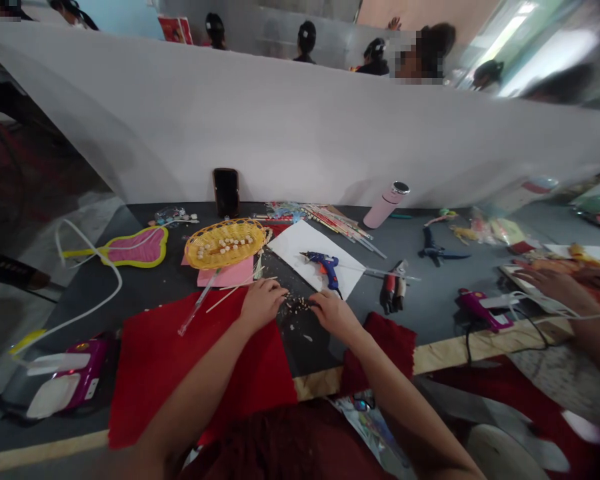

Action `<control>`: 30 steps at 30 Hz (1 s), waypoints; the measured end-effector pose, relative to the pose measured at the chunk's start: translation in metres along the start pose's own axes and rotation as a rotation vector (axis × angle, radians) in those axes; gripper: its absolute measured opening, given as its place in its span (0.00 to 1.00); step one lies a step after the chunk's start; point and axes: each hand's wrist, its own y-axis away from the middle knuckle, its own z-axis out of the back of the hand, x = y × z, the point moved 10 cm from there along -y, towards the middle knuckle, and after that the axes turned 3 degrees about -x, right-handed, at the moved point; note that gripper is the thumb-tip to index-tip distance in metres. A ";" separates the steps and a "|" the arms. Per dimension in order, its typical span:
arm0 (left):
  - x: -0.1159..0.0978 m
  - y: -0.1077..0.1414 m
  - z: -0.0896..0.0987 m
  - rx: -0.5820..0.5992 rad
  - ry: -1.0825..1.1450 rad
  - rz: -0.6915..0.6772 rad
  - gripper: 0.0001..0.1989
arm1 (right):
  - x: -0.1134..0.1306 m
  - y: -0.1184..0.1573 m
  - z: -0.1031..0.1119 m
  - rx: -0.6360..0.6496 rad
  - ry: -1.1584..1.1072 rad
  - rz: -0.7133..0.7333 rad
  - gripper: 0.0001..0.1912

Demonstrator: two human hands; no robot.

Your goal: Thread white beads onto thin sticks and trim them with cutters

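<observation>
Forearms (pixel 200 387); pale bits (pixel 298 305) — between both hands (pixel 263 303)

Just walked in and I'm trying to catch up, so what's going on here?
A person's left hand and right hand are low at a dark grey table, on either side of scattered small pale bits; whether either holds one is too small to tell. A blue glue gun lies on white paper beyond them. A yellow woven oval basket holds pale round beads.
</observation>
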 end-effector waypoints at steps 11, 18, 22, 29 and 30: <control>0.000 0.003 -0.001 0.019 0.095 -0.044 0.10 | -0.002 -0.002 -0.015 -0.056 -0.084 0.014 0.10; -0.024 0.002 -0.005 0.056 0.019 -0.016 0.15 | -0.001 0.011 -0.006 -0.038 -0.107 0.027 0.04; -0.024 -0.005 -0.001 0.040 -0.059 0.062 0.07 | -0.001 0.008 -0.009 -0.048 -0.119 0.025 0.05; 0.000 -0.002 0.017 0.022 -0.073 0.135 0.06 | -0.005 0.004 -0.011 -0.039 -0.103 -0.003 0.10; 0.003 0.000 0.016 0.027 -0.076 0.135 0.06 | -0.005 0.004 -0.012 -0.032 -0.098 -0.004 0.10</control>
